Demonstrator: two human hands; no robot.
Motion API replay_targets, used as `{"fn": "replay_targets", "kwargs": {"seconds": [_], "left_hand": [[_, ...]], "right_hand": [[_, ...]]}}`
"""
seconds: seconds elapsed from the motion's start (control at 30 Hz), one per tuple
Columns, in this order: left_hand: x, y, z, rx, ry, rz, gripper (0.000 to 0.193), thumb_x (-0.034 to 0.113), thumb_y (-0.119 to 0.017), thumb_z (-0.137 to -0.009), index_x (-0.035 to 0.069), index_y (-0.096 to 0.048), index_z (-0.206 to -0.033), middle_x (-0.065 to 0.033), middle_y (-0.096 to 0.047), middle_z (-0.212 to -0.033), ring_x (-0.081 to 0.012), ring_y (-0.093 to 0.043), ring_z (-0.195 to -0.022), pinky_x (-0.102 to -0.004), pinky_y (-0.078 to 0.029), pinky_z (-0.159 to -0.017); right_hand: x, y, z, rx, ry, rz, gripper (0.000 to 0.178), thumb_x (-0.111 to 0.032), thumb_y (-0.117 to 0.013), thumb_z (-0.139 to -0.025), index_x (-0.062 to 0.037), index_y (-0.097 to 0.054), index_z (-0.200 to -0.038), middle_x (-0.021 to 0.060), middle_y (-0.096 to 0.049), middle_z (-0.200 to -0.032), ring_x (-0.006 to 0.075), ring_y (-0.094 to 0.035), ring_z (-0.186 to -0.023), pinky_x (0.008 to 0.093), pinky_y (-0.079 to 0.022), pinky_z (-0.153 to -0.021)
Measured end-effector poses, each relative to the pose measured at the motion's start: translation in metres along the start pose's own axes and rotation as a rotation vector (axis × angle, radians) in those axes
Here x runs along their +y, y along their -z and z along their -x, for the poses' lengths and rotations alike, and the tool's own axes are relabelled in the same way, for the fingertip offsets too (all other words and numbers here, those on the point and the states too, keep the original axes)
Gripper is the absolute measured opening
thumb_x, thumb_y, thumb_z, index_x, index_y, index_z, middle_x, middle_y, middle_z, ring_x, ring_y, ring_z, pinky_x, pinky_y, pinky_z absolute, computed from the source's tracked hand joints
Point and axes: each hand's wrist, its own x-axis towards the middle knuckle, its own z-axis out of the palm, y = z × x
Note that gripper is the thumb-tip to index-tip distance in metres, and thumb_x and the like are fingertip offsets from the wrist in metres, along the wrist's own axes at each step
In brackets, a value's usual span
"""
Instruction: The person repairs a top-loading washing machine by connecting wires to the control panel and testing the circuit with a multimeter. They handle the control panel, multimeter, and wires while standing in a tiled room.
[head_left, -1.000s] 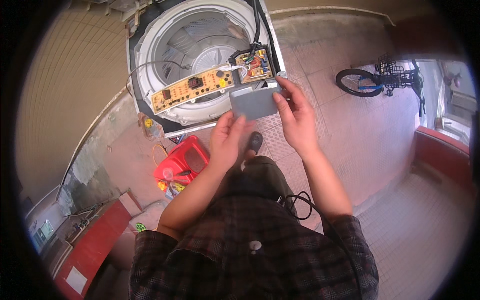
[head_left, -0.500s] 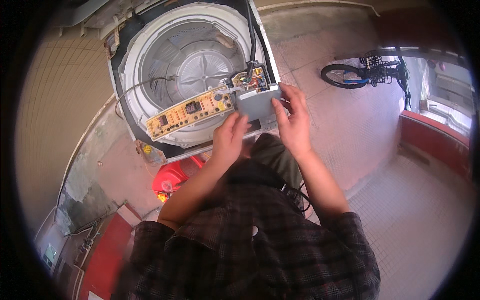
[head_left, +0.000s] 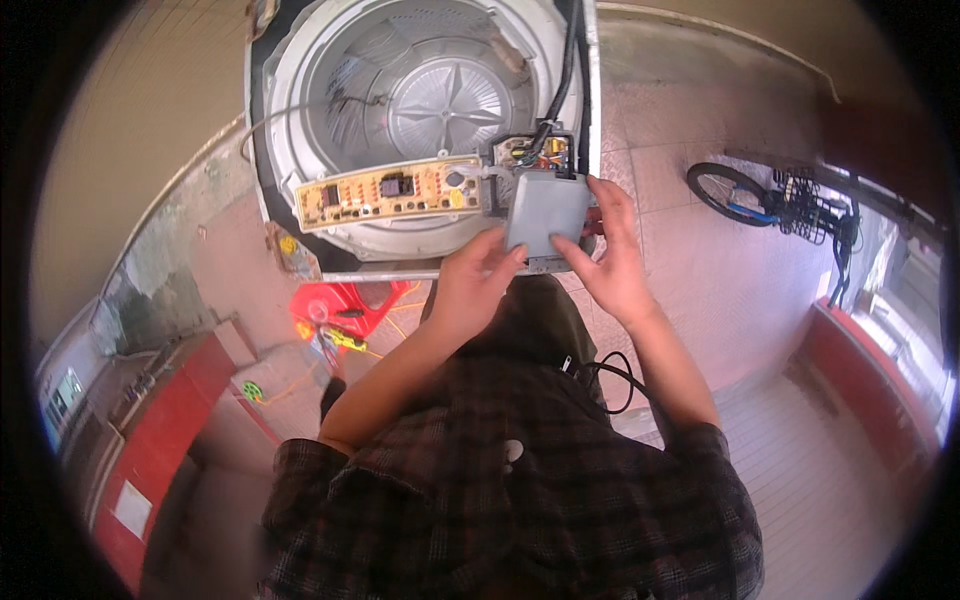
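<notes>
A flat grey plastic cover [head_left: 546, 212] is between my hands at the near right corner of an open top-loading washing machine [head_left: 286, 190]. My right hand [head_left: 612, 262] grips its right side, thumb on the face and fingers behind. The thumb of my left hand [head_left: 474, 282] rests at the lower left corner; its other fingers are partly hidden. Just beyond the cover, a black box [head_left: 572, 150] shows wired components. To the left, a long tan circuit board [head_left: 350, 196] with small buttons and displays lies across the tub opening.
A grey hose [head_left: 290, 112] loops over the tub [head_left: 440, 105], and a black cable [head_left: 566, 80] runs to the box. Below the machine on the left are a red stool [head_left: 330, 300] with tools and a yellow-handled tool [head_left: 345, 340]. A bicycle [head_left: 770, 195] stands at the right.
The grey cover has turned, its broad face now more toward me. My left hand has come to its lower corner, and my right thumb has slid lower on it. The whole view has shifted.
</notes>
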Motion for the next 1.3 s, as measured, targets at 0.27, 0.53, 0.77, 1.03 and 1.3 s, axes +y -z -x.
{"fn": "replay_targets", "kwargs": {"seconds": [0.27, 0.53, 0.77, 1.03, 1.3], "left_hand": [[0.007, -0.007, 0.014, -0.034, 0.033, 0.051, 0.029, 0.016, -0.062, -0.104, -0.002, -0.061, -0.128, -0.0027, -0.069, -0.094, -0.0082, -0.066, -0.085, -0.0244, -0.052, -0.076], [0.000, -0.007, 0.011, 0.009, 0.011, 0.260, 0.026, 0.016, -0.065, -0.102, -0.003, -0.062, -0.119, -0.0056, -0.070, -0.091, -0.0093, -0.067, -0.083, -0.0258, -0.053, -0.075], [-0.011, 0.001, 0.010, 0.051, 0.126, 0.547, 0.030, 0.013, -0.064, -0.102, 0.001, -0.059, -0.129, -0.0051, -0.069, -0.107, -0.0121, -0.066, -0.098, -0.0298, -0.055, -0.084], [-0.036, 0.001, 0.024, -0.109, 0.279, 0.793, 0.021, 0.010, -0.062, -0.102, 0.005, -0.061, -0.122, -0.0064, -0.068, -0.113, -0.0182, -0.067, -0.105, -0.0386, -0.057, -0.091], [-0.035, -0.007, 0.029, -0.219, 0.366, 0.727, 0.016, 0.011, -0.061, -0.103, 0.006, -0.061, -0.117, -0.0066, -0.068, -0.112, -0.0196, -0.067, -0.105, -0.0403, -0.057, -0.091]], "right_hand": [[-0.014, 0.035, -0.008, -0.230, 0.300, 0.516, 0.106, -0.031, -0.095, -0.064, -0.0038, -0.040, -0.151, 0.0196, -0.044, -0.148, 0.0389, -0.049, -0.133, 0.0465, -0.043, -0.111], [-0.019, 0.030, -0.022, -0.289, 0.390, 0.553, 0.107, -0.026, -0.094, -0.062, -0.0024, -0.039, -0.151, 0.0205, -0.045, -0.148, 0.0397, -0.049, -0.134, 0.0468, -0.043, -0.112], [-0.022, 0.026, -0.014, -0.305, 0.361, 0.554, 0.106, -0.024, -0.093, -0.064, -0.0015, -0.037, -0.152, 0.0230, -0.043, -0.150, 0.0417, -0.048, -0.135, 0.0463, -0.043, -0.112], [-0.009, 0.030, 0.025, -0.294, 0.319, 0.489, 0.102, -0.027, -0.092, -0.067, -0.0028, -0.039, -0.151, 0.0218, -0.043, -0.150, 0.0408, -0.049, -0.134, 0.0470, -0.043, -0.111], [0.007, 0.037, 0.060, -0.227, 0.174, 0.242, 0.096, -0.024, -0.088, -0.075, -0.0015, -0.036, -0.153, 0.0226, -0.042, -0.151, 0.0403, -0.048, -0.136, 0.0456, -0.042, -0.113]]}}
